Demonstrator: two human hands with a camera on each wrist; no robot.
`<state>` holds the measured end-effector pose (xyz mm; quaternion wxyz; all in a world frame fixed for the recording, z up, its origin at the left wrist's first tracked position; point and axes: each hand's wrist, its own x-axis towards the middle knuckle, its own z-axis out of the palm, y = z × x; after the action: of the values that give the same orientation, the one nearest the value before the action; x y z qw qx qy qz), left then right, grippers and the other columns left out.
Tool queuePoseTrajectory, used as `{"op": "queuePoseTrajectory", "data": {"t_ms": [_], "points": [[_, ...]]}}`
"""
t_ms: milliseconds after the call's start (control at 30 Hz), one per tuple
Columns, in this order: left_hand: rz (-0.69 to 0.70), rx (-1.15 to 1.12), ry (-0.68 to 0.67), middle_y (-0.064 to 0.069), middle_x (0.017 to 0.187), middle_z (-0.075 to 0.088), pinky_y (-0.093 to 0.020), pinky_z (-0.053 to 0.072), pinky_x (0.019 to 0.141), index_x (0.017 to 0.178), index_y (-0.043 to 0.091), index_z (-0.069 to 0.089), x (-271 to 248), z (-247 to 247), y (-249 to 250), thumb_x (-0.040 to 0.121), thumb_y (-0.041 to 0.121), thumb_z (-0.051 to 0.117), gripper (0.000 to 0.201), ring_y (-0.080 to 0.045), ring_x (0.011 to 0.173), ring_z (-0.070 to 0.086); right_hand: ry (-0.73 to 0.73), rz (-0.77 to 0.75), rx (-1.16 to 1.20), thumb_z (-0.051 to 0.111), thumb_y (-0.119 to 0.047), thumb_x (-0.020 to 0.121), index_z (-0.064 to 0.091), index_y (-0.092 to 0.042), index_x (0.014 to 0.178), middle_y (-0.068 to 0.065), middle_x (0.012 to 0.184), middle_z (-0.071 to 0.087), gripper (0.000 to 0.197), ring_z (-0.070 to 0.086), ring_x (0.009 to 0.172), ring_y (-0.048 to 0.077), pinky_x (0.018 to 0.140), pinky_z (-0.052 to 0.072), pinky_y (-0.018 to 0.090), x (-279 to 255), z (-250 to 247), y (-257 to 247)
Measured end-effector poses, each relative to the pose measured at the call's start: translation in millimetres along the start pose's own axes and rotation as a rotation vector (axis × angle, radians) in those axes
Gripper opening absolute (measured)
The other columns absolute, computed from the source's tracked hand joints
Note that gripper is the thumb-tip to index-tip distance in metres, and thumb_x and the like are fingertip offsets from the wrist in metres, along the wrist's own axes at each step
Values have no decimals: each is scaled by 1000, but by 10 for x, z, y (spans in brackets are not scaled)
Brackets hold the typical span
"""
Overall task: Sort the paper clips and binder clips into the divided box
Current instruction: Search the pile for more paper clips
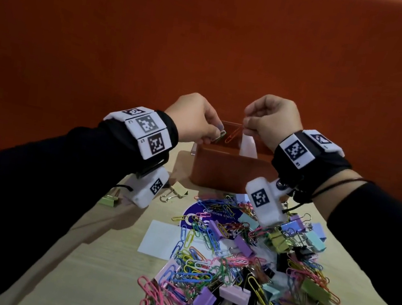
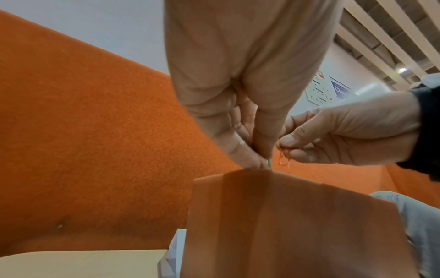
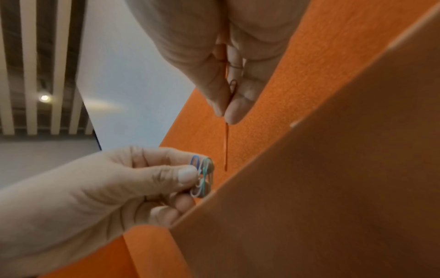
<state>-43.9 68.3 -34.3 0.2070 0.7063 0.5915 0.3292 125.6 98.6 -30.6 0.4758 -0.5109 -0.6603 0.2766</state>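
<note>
The divided box [image 1: 224, 168] stands at the table's far end, its walls tinted orange-brown, with a white part [image 1: 248, 147] on its right side. Both hands hover over its open top. My left hand [image 1: 217, 134] pinches a small bunch of paper clips [image 3: 202, 175], blue, green and white, at the box's left rim. My right hand [image 1: 246, 123] pinches one red paper clip [image 1: 234, 134] that hangs down over the box; in the right wrist view the red clip [image 3: 226, 146] dangles from thumb and forefinger. A mixed pile of clips [image 1: 242, 262] covers the near table.
Loose binder clips lie left of the pile: a pale yellow one [image 1: 179, 189] and a green one [image 1: 109, 200]. A white card [image 1: 161, 239] and a purple round sticker [image 1: 190, 216] lie on the wooden table [image 1: 93, 268]. An orange padded wall [image 1: 213, 47] rises behind the box.
</note>
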Motion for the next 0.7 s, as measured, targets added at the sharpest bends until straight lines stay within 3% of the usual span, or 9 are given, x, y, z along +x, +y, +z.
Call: {"op": "queuePoseTrajectory", "data": {"t_ms": [133, 267, 333, 433, 500, 567, 633, 700], "points": [[21, 108, -4, 6, 68, 71, -14, 45, 51, 80, 20, 77, -23, -1, 9, 77, 21, 80, 4, -4, 62, 66, -84, -25, -83, 61, 5, 84, 64, -16, 73, 2, 67, 69, 24, 71, 66, 15, 64, 58, 28, -72, 40, 33], [77, 215, 5, 12, 72, 67, -19, 42, 62, 75, 22, 77, -39, 31, -6, 74, 29, 82, 8, -2, 72, 61, -160, -97, -247, 60, -17, 89, 69, -26, 83, -3, 78, 73, 14, 70, 76, 13, 74, 59, 36, -197, 62, 62], [115, 248, 1, 10, 79, 69, -18, 41, 66, 81, 22, 79, -63, 42, -8, 78, 27, 78, 6, -5, 79, 61, -132, -173, -320, 63, -23, 88, 71, -27, 87, -5, 78, 71, 8, 67, 78, 10, 73, 55, 29, -302, 46, 38], [194, 329, -9, 12, 89, 61, -19, 36, 74, 101, 26, 76, -114, 51, -19, 85, 29, 72, 17, -4, 86, 52, -131, -348, -386, 67, -18, 83, 69, -24, 83, -9, 69, 64, 6, 58, 64, 4, 60, 45, 12, -508, -14, -52], [250, 380, 1, 11, 91, 55, -23, 38, 75, 103, 28, 73, -185, 68, -16, 85, 31, 70, 18, -6, 86, 49, -259, -407, -545, 68, -13, 78, 70, -22, 80, -8, 69, 65, 9, 57, 63, 4, 66, 44, 10, -616, -50, -100], [278, 340, -2, 7, 86, 59, -26, 45, 70, 90, 27, 70, -303, 97, -6, 82, 29, 74, 9, -8, 79, 53, -504, -371, -750, 67, -7, 76, 71, -16, 82, -6, 73, 69, 11, 60, 69, 6, 80, 39, 12, -693, -65, -97], [270, 328, -92, 9, 74, 63, -22, 44, 59, 80, 23, 69, -441, 143, -26, 78, 28, 77, 10, -4, 66, 56, -714, -314, -891, 66, -5, 74, 73, -14, 84, -10, 68, 67, 15, 56, 62, -1, 66, 35, 4, -756, -56, -43], [248, 398, -266, 11, 65, 64, -17, 39, 53, 78, 19, 71, -553, 196, -82, 77, 28, 78, 11, 2, 57, 54, -834, -286, -982, 70, -10, 72, 74, -18, 87, -14, 61, 61, 17, 53, 60, -2, 56, 38, 9, -808, -43, 1]]}}
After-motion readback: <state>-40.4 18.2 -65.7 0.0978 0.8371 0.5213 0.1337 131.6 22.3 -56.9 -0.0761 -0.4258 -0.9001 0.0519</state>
